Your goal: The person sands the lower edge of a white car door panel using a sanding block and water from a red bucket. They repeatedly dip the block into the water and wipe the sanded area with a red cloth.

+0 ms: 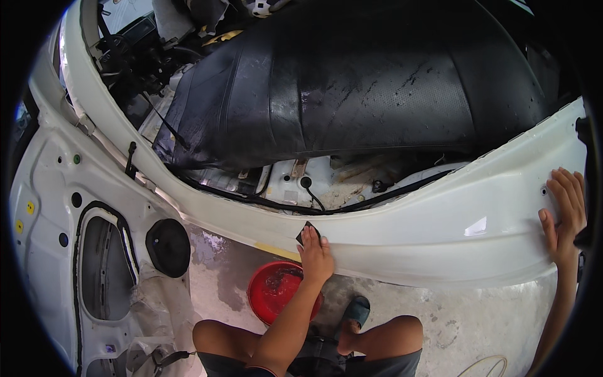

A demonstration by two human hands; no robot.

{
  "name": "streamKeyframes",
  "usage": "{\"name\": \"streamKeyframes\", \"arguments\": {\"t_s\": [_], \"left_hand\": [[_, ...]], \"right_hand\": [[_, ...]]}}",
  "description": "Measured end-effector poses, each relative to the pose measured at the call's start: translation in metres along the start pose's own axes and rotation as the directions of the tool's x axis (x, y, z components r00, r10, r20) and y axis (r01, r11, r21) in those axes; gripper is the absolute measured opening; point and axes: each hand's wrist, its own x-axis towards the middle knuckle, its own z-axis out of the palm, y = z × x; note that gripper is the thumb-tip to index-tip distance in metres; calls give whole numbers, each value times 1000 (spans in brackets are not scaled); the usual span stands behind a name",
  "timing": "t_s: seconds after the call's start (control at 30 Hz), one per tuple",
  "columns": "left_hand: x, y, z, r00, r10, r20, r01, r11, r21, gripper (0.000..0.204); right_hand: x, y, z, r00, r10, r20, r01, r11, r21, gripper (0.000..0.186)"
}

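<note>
My left hand (pixel 316 256) presses a small dark piece of sandpaper (pixel 308 231) flat against the white car's door sill (pixel 264 223). Only the sandpaper's dark edge shows past the fingers. Over at the far right, my right hand (pixel 563 213) rests on the white body panel (pixel 440 232) with its fingers stretched out and nothing in it. A patch of yellowish filler (pixel 276 251) runs along the sill's lower edge, left of my left hand. Below that hand, a red basin (pixel 270 301) with water stands on the floor, partly hidden by my forearm.
On the left hangs the opened white door (pixel 47 188), stripped of its trim, with a black round speaker (pixel 168 247). Inside the car is a wet black seat (pixel 370 88). My knees and a slippered foot (pixel 357 312) are close below the sill. A thin hose (pixel 490 364) lies on the concrete.
</note>
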Motion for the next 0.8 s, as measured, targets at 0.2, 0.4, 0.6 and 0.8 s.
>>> {"name": "streamKeyframes", "arguments": {"t_s": [0.2,0.4,0.6,0.8], "left_hand": [[37,-25,-4,976,-219,6,219,975,48,64],[38,-37,-2,972,-214,-101,224,969,100,63],[37,-45,-22,981,-190,26,180,959,217,59],[22,-50,7,996,-86,26,85,996,31,61]], "right_hand": [[-1,-1,1,1000,6,18,-6,1000,-4,48],[-11,5,4,998,-4,69,3,1000,12,47],[-17,8,6,987,64,149,-85,987,134,50],[-19,11,9,992,-3,127,-13,992,123,51]]}}
